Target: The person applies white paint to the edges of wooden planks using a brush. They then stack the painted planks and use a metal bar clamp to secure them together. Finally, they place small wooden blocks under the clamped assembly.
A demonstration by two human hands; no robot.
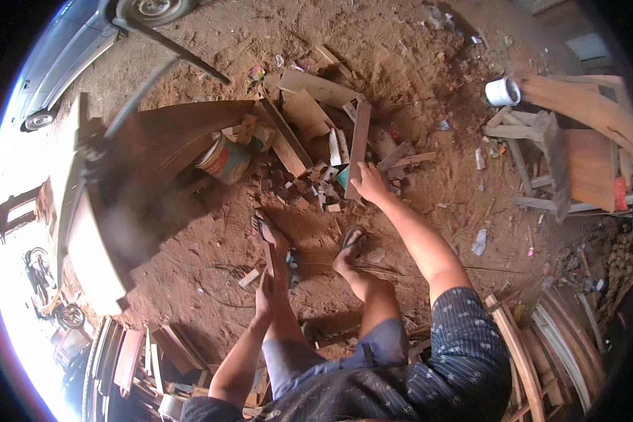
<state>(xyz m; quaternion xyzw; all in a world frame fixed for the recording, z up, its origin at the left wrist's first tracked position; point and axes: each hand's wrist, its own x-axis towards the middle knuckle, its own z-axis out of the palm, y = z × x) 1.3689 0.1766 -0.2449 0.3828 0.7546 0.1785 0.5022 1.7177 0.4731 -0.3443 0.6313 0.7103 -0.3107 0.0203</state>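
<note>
My right hand [369, 184] reaches forward to the scrap pile, its fingers closed at the near end of a narrow brown wooden plank [359, 137]. The plank's far end lies over other boards. Beside my left shin, my left hand [264, 299] is closed, and a thin brown strip of wood [270, 259] sticks up from it toward my foot. Its fingers are partly hidden. Small wood offcuts [309, 186] lie heaped between the plank and my feet. A pale board [308, 114] and a longer dark-edged board [283, 137] lean on the pile.
A paint-stained bucket [223, 160] tilts left of the pile, beside a large brown board [183, 133]. At right, a white pail [502, 91] sits near a wooden frame [541, 155]. Stacked timber [148, 352] lies behind me. A car [63, 60] stands far left.
</note>
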